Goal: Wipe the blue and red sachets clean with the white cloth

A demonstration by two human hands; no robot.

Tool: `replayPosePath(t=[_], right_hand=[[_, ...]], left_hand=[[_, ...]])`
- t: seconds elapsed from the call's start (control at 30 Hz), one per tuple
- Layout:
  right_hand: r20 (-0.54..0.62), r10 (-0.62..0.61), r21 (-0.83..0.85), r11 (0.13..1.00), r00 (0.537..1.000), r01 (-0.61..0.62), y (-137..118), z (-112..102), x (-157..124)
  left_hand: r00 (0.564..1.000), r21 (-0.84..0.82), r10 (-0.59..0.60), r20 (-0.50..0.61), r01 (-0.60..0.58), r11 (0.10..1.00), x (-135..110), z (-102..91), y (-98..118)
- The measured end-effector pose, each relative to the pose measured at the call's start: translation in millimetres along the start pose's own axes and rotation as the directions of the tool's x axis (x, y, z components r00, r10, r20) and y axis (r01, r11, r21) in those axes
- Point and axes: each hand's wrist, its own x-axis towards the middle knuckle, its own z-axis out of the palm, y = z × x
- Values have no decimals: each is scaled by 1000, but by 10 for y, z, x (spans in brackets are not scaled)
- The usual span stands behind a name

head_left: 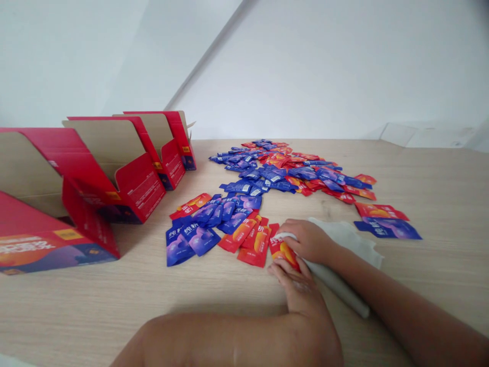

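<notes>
A red packet [283,250] with an orange picture and white lettering lies on the table between my two hands. My left hand [300,286] has hold of its lower edge, the fingertips pressed to it. My right hand [307,239] is closed on a white cloth [346,238], a fold of which shows at the packet's upper right. Most of the cloth trails out beneath my right wrist. Just left of my hands, red packets [255,245] and blue packets [201,237] lie overlapping in a small group.
Several open red cardboard boxes [141,186] stand in a row on the left. A large heap of blue and red packets [273,176] spreads across the back of the table [133,300]. Two packets lie apart at the right, one a blue packet [393,228]. A white wall rises behind.
</notes>
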Motion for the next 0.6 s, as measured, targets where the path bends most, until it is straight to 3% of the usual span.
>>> replayPosePath(t=[0.1,0.23,0.4,0.6], right_hand=[[-29,45,-3,999,999,-45,90,-14,-6],[-110,0,25,1000,994,3,14,-56,-63],[7,-156,51,987,988,156,-163,-41,-75],[-16,13,5,1000,1000,-13,18,12,-7]], left_hand=[[1000,32,-12,1,12,999,-5,-10,0],[1000,46,0,-7,1,999,5,-7,4],[998,46,13,66,-16,999,19,-1,9],[999,75,11,30,-13,997,-5,-22,-7]])
